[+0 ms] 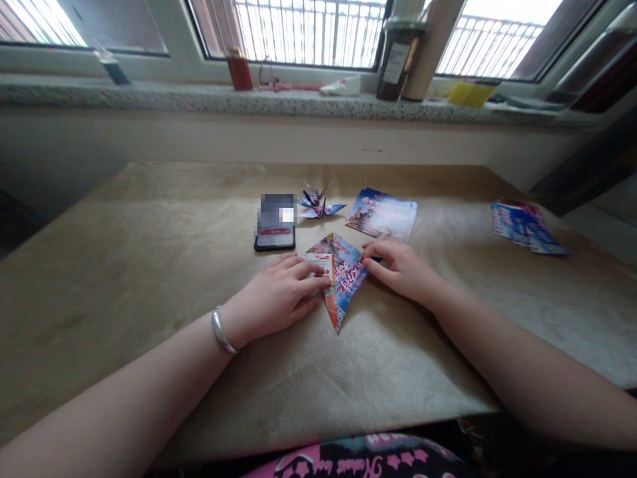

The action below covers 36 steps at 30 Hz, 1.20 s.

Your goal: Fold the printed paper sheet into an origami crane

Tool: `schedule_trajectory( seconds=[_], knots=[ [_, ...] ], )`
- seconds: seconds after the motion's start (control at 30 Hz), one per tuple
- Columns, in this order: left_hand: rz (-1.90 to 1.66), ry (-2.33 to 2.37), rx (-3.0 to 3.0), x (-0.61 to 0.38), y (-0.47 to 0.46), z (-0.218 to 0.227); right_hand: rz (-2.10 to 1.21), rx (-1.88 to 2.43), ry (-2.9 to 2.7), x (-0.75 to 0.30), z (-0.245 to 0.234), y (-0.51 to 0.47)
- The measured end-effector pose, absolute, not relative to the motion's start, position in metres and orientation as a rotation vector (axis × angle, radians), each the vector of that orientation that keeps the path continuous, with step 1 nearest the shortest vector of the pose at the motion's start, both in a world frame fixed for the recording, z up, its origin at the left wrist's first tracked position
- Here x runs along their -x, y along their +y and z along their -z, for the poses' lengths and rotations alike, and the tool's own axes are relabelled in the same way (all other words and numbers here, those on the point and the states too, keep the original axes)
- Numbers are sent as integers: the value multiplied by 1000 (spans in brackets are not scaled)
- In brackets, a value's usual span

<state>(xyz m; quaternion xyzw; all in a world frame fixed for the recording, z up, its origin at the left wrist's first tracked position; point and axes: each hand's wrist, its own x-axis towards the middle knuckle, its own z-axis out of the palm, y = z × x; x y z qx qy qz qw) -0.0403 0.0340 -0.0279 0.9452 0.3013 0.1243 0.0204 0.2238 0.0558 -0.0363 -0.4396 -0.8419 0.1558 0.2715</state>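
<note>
A folded sheet of printed paper [343,275], kite-shaped with blue, pink and orange areas, lies on the table with one point towards me. My left hand [283,289], a silver bangle at its wrist, rests with stretched fingers on the paper's left side. At the right corner, my right hand [398,265] pinches the paper's edge between thumb and forefinger. Just beyond the paper stands a folded paper crane [321,204] in the same kind of print. Part of the paper's left side is hidden under my left fingers.
A phone [276,226] with a blurred screen lies left of the crane. A stack of printed sheets [382,214] sits behind my right hand, with more printed papers [526,227] far right. Jars and small items line the stone windowsill [174,101]. The table's near edge is close to my lap.
</note>
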Motion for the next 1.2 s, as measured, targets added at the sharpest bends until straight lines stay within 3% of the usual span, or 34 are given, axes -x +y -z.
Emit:
schedule_trajectory(
  seconds=[0.57, 0.77, 1.2],
  knots=[
    [-389, 825, -2984, 40, 37, 33, -323, 959, -2619, -227, 35, 59],
    [-257, 747, -3061, 40, 35, 31, -221, 1073, -2606, -226, 37, 57],
    [-361, 791, -3133, 42, 32, 22, -392, 1063, -2567, -232, 39, 58]
  ],
)
